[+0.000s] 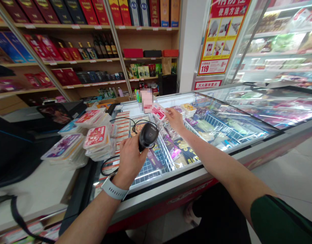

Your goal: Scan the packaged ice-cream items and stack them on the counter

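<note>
Two bare hands are in my view over a chest freezer [272, 144]. I record the left hand [131, 157] wrapped firmly around a black handheld scanner [148, 135], its cable [102, 167] looping near the wrist. I note the right hand [175, 119] pinching one end of a clear pack [159, 112] with a red-and-white label; the pack is raised above the freezer, just beyond the scanner, and part of it is blurred out. Inside the freezer I find a wire basket [166, 151] holding a long dark packet [154, 159], much of its mesh floor showing. Right of its wall lie purple packets [172, 147] and a black-and-yellow packet [188, 151]; farther back sits a yellow-topped tub [188, 109]. At the freezer's left end stand stacked tubs [96, 135] with red, blue and purple labels; I cannot tell their contents.
</note>
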### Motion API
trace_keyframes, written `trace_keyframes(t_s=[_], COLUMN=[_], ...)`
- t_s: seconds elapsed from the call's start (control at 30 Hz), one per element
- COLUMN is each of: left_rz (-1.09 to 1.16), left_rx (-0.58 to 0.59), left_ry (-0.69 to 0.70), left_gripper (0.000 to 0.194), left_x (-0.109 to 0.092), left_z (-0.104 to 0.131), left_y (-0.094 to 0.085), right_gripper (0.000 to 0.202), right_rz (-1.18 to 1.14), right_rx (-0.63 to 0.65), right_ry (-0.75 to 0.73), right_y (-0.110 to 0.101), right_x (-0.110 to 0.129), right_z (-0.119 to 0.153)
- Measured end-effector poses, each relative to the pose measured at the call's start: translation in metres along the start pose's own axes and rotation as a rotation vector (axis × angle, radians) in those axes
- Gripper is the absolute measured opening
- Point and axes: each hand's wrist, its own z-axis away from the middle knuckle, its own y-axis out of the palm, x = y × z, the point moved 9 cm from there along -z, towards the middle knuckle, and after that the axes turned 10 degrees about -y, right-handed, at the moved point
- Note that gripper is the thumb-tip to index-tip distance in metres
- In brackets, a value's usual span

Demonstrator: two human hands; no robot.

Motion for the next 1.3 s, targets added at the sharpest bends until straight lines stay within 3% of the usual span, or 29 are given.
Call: trace_keyframes(t_s=[0.47, 0.83, 1.13, 1.3], left_rz=[0.001, -0.010, -0.025, -0.024], left_rx=[-0.003, -0.015, -0.005, 0.000], left_ry=[0.008, -0.001, -0.003, -0.015], left_gripper=[0.049, 0.050, 0.051, 0.050], left_x=[0.000, 0.003, 0.003, 0.005], left_z=[-0.001, 0.000, -0.002, -0.002], left_y=[-0.001, -0.001, 0.000, 0.001], right_gripper=[0.034, 0.025, 0.025, 0.027], right_rz=[-0.252, 0.004, -0.006, -0.061], right_rx=[0.018, 0.086, 0.048, 0.035], right_ry=[0.071, -0.085, -0.042, -0.073], right_y=[0.014, 0.021, 0.030, 0.031], right_x=[0.004, 0.018, 0.006, 0.014], right_z=[-0.001, -0.022, -0.015, -0.013])
